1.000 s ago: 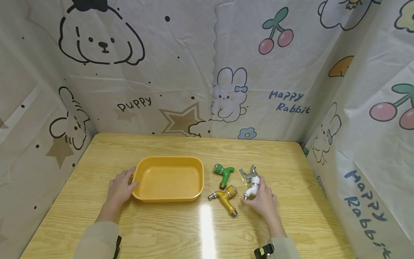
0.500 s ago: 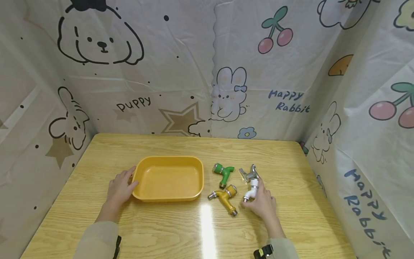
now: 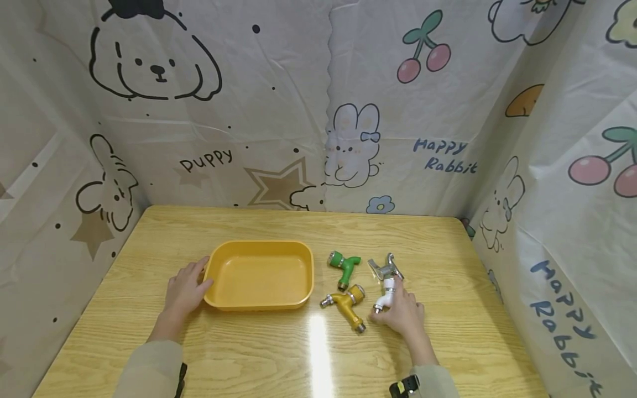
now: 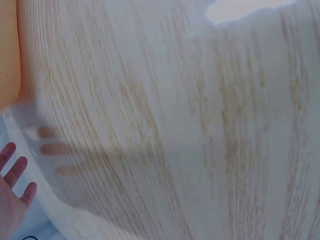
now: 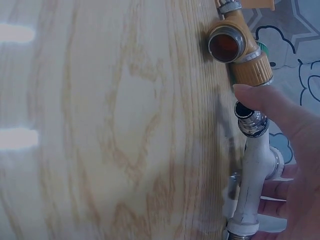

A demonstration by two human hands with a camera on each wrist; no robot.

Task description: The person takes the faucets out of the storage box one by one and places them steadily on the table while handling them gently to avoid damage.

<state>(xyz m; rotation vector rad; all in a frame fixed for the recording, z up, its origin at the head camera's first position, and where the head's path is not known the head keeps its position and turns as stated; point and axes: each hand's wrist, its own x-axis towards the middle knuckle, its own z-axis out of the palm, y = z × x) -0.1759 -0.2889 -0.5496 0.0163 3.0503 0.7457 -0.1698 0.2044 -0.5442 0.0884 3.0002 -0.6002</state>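
At the left end of a yellow plastic tray (image 3: 259,305), my left hand (image 3: 184,290) rests with fingers and thumb against the side; in the left wrist view its fingers (image 4: 16,171) look fairly straight and spread. My right hand (image 3: 405,315) holds a white faucet (image 3: 386,297) on the table. The right wrist view shows the thumb (image 5: 270,102) at the faucet's threaded end and the other fingers behind its body. Just beyond it lies a chrome faucet (image 3: 385,270). To the left are a yellow faucet (image 3: 349,307) and, farther back, a green faucet (image 3: 345,268).
The wooden table (image 3: 249,354) carries the tray and faucets. A printed cloth (image 3: 278,110) hangs along the back and both sides. A bright reflection crosses the front middle of the tabletop.
The white faucet has shifted slightly nearer and to the left with my right hand, baring more of the chrome faucet. My left hand and the tray stay put.
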